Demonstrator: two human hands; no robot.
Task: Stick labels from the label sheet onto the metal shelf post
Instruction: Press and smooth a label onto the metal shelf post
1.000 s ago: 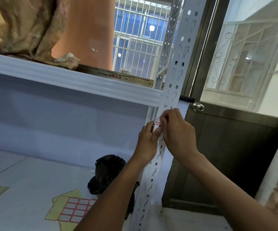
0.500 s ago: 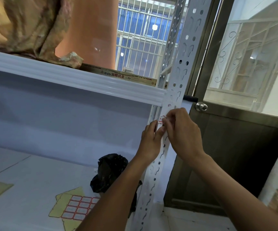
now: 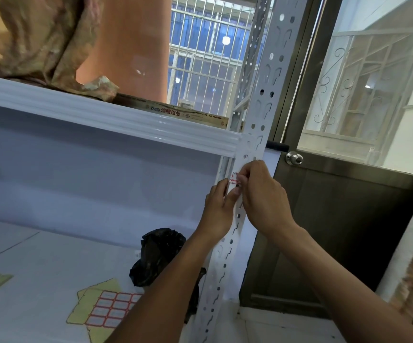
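Observation:
A white perforated metal shelf post [image 3: 262,115] runs up the middle of the head view. A small red-bordered white label [image 3: 234,178] lies against the post just under the upper shelf beam. My right hand [image 3: 262,196] pinches its right end, and the fingertips of my left hand [image 3: 220,206] press on it from the left. Part of the label is hidden by my fingers. The label sheet [image 3: 106,310], yellow backing with several red-bordered labels, lies on the lower shelf at bottom left, partly behind my left forearm.
A crumpled black plastic bag [image 3: 158,256] sits on the lower shelf beside the post. The white upper shelf beam [image 3: 101,120] carries brown cloth, an orange cylinder and a flat box. A dark door with a round knob [image 3: 294,158] stands right of the post.
The camera has tilted slightly, shifting the scene. Both hands stay on the label at the same spot on the post; the fingers have moved only slightly.

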